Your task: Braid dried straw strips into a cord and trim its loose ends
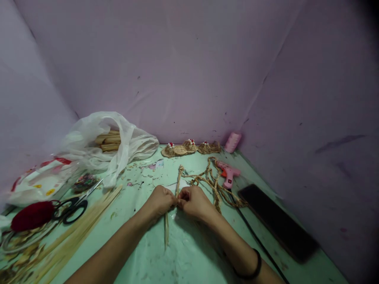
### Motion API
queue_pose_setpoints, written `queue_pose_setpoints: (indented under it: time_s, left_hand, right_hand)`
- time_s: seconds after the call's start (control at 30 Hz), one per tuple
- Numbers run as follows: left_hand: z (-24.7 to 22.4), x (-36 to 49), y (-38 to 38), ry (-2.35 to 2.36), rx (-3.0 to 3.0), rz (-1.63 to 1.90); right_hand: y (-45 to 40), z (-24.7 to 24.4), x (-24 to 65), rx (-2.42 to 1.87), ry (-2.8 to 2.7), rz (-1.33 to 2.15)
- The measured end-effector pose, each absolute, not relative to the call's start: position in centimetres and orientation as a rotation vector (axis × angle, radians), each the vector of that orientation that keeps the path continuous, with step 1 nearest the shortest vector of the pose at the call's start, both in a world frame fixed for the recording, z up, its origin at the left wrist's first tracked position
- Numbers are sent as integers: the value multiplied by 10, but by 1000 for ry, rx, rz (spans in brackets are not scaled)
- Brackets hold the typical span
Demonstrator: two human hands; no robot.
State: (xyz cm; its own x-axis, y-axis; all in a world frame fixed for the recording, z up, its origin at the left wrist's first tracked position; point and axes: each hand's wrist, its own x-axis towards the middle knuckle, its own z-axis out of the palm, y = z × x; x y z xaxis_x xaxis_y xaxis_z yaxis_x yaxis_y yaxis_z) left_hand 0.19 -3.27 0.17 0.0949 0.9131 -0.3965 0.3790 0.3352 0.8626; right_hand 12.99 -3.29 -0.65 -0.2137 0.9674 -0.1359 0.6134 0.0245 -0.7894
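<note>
My left hand and my right hand meet over the middle of the table, fingers closed in a pinch. Between them they grip the lower end of a tan braided cord, which runs up and away from my fingertips. A loose flat fibre strip hangs below my left hand. The rest of the braid lies in tangled loops to the right, beside a pink glue gun. My fingers hide the exact spot where the strands come together.
At left lie scissors, red yarn, dry fibre strips and a white plastic bag holding rolled strips. Woven slippers with beads and a pink thread spool line the back. A dark phone-like slab lies right.
</note>
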Motion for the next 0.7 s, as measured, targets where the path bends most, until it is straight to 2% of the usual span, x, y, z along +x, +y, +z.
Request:
queue_pose_setpoints:
  time_s: [0.1, 0.2, 0.3, 0.43, 0.7]
  left_hand:
    - [-7, 2, -32, 1498, 1306, 601]
    - [-13, 1, -31, 1507, 1335, 602]
    - [-9, 1, -32, 1508, 1229, 615]
    - [5, -1, -35, 1463, 1019, 621]
    - [0, -7, -34, 1395, 1097, 673]
  right_hand:
    - [-39, 5, 129, -1802, -1922, 826]
    - [-43, 13, 127, -1929, -1919, 832]
    - [-49, 18, 121, -1913, -1987, 899]
    - [-62, 26, 109, -1867, -2164, 691]
    - [-79, 36, 98, -1863, -2402, 580]
